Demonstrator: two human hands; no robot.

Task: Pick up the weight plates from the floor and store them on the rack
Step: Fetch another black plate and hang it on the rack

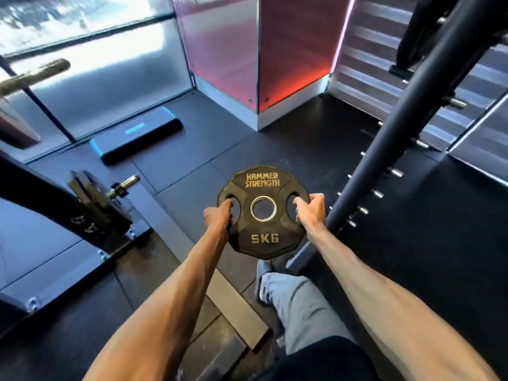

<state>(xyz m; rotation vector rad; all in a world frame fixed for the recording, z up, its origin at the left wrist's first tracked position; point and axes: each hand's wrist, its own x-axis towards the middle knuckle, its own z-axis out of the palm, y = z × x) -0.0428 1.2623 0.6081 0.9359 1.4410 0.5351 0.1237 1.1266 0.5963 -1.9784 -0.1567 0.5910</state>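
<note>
The plate [264,239], marked 5KG, is held in front of the person, apparently clear of the floor [192,171], with its lettered face toward the camera. The left hand [218,217] curls through the left grip slot and the right hand [310,209] through the right slot, each closed round the rim.

Handling: rigid, moderately heavy, not fragile. The coating looks rubbery and should resist slipping. Take hold at the two slots, as here.

A peg [125,184] already carrying plates stands to the left. Align the centre hole with the peg before sliding the plate on.
</note>
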